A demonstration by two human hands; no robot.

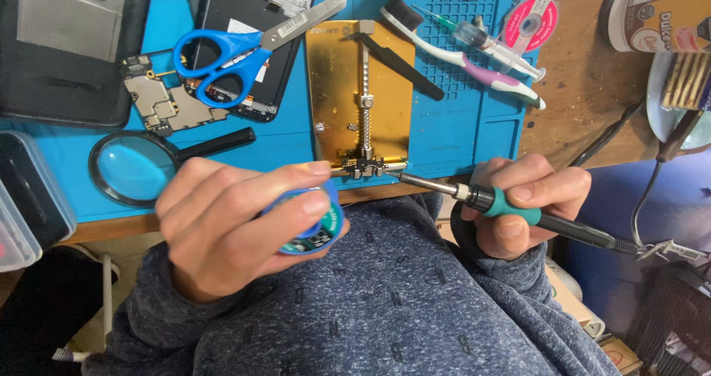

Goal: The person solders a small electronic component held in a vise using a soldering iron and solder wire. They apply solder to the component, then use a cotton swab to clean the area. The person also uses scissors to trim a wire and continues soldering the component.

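A soldering iron (pixel 511 209) is being gripped in the right hand (pixel 522 202) at lower right of the frame, fingers closed tight round its teal collar, probably so the hot shaft is being kept clear of skin. Its tip is being pointed left toward the small clamp at the near edge of the gold holder plate (pixel 361 95), centre frame. At lower centre-left, a blue reel of solder wick (pixel 315 224) is being pinched in the left hand (pixel 237 220), fingers curled shut around it, thumb on its face, and it is being held just beside the clamp, seemingly so the braid is kept within reach of the tip. Blue scissors (pixel 237 47) and a magnifying glass (pixel 137 169) are being left on the blue mat (pixel 459 135) covering the worktop, upper left.
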